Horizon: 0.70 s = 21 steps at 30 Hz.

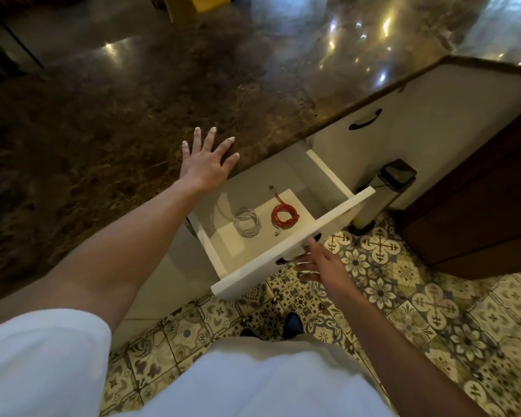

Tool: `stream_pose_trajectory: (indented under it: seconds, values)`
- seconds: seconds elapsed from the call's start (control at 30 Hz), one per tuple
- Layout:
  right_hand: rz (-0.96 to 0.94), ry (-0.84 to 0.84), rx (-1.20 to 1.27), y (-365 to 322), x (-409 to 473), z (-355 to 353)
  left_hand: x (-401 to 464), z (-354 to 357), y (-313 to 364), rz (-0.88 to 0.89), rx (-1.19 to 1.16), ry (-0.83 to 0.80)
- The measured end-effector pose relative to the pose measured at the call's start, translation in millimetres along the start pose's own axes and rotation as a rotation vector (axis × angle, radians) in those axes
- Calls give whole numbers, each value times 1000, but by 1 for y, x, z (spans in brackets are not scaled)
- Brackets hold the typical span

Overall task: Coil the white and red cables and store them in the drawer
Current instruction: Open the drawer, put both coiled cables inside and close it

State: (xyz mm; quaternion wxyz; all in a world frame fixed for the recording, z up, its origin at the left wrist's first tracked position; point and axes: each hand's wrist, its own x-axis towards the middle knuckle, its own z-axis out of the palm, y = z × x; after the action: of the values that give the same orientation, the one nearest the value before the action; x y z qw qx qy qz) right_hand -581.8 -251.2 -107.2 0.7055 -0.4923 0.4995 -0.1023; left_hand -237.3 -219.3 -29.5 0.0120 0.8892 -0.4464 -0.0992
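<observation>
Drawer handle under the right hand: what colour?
Dark, near black, on the white drawer front; the head view shows the handle best.

Open drawer [295, 236] holds white cable [247, 226] beside red cable [285, 216], both coiled; right hand [319, 260] at its handle; left hand [206, 159] flat on the tabletop [133, 100] above it.

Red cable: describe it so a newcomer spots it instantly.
Find the open white drawer pulled out below the brown marble counter. Two coiled cables lie side by side on its floor. The red cable is the coil nearer the bin side; its neighbour is the white cable.
</observation>
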Motion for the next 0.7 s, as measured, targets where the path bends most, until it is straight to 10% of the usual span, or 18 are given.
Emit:
stream_pose_trajectory:
  seconds: [0.7]
  values:
    - [-16, -45, -26, -20, 59, 20, 29, -5, -13, -67, 45, 8]
